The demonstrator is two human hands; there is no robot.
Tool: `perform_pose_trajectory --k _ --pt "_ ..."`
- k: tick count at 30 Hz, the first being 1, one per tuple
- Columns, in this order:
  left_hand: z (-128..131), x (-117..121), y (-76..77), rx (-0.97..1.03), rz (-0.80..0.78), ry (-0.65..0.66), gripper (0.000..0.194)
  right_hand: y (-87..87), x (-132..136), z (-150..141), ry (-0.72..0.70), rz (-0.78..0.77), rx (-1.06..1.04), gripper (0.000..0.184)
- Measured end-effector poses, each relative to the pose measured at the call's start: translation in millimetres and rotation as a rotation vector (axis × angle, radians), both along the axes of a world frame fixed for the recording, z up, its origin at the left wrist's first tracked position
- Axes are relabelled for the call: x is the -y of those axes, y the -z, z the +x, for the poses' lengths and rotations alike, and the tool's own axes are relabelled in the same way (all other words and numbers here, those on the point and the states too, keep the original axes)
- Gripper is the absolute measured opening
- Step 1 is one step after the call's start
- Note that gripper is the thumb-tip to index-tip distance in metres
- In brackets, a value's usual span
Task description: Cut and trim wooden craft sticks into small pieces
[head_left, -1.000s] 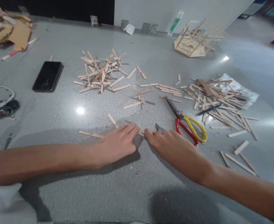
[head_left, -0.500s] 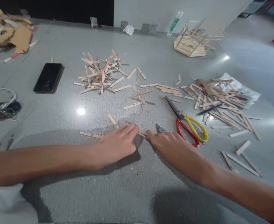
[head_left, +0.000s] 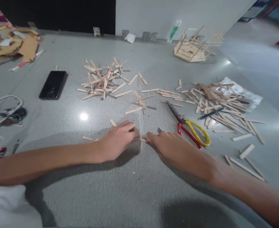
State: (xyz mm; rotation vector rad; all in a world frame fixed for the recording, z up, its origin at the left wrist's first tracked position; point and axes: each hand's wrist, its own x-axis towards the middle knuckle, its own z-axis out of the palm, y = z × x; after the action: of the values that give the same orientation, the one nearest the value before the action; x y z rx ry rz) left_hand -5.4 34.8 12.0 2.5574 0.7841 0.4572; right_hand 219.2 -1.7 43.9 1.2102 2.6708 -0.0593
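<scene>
Low over the grey table, my left hand point(head_left: 117, 142) has its fingers curled together, with a bit of thin wood at the fingertips. Its grip is partly hidden behind the fingers. A thin wooden craft stick point(head_left: 143, 140) shows in the gap between my hands. My right hand point(head_left: 172, 145) pinches that stick's right end against the tabletop. Just beyond the right knuckles pokes a grey metal tip point(head_left: 160, 129), the rest of it covered. Another wooden stick point(head_left: 89, 138) lies partly under my left wrist. Scissors point(head_left: 189, 125) with red and yellow handles rest to the right.
Loose craft sticks form one pile point(head_left: 103, 80) at the back and a larger pile point(head_left: 225, 101) at the right, with a dark pen point(head_left: 211, 113) on it. A phone point(head_left: 53, 85) lies left. A stick-built frame point(head_left: 191, 53) stands at the back right.
The view has tilted and shifted slightly. My left hand has drawn up and left a little, covering more of the sticks beside it. My right hand keeps pinching the stick.
</scene>
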Motion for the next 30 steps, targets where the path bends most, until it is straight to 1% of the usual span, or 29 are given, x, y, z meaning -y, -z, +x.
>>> perform_pose_trajectory --k 2,4,7,9,11,15,17,19,24,25,27,30 --pt "0 -6 -1.2 0.072 -0.130 -0.040 0.022 0.4 5 -3 0.022 0.005 0.011 0.018" --pt "0 -10 -3.4 0.100 -0.214 -0.066 0.015 0.8 8 -5 0.024 0.001 0.015 0.020" --pt "1 -13 -8.3 0.110 -0.284 -0.073 0.012 -0.1 8 -9 0.017 0.040 0.023 0.027" --pt "1 -15 -11.2 0.123 -0.321 -0.081 0.014 -2.4 6 -13 0.010 0.068 0.040 0.025" --pt "2 -17 -13.1 0.139 -0.356 -0.088 0.016 -5.4 0 -14 -0.010 0.052 0.047 0.023" --pt "3 -25 -14.0 0.124 -0.428 -0.073 0.013 -10.7 -20 -11 -0.019 -0.119 -0.011 0.022" --pt "4 -28 -13.7 0.115 -0.432 -0.078 0.013 -13.3 -35 -9 -0.011 -0.197 -0.056 0.021" --pt "4 -29 -13.3 0.115 -0.428 -0.089 0.012 -16.6 -51 -11 -0.014 -0.318 -0.087 0.026" --pt "4 -26 -12.6 0.106 -0.429 -0.111 0.011 -21.9 -89 -21 -0.153 -0.676 -0.140 0.025" --pt "4 -26 -12.4 0.102 -0.418 -0.117 0.011 -21.7 -94 -23 -0.167 -0.722 -0.148 0.025" --pt "4 -24 -11.7 0.092 -0.382 -0.115 0.011 -20.4 -99 -23 -0.177 -0.769 -0.163 0.023" --pt "3 -21 -8.7 0.081 -0.317 -0.077 0.012 -18.0 -99 -20 -0.174 -0.761 -0.184 0.023"
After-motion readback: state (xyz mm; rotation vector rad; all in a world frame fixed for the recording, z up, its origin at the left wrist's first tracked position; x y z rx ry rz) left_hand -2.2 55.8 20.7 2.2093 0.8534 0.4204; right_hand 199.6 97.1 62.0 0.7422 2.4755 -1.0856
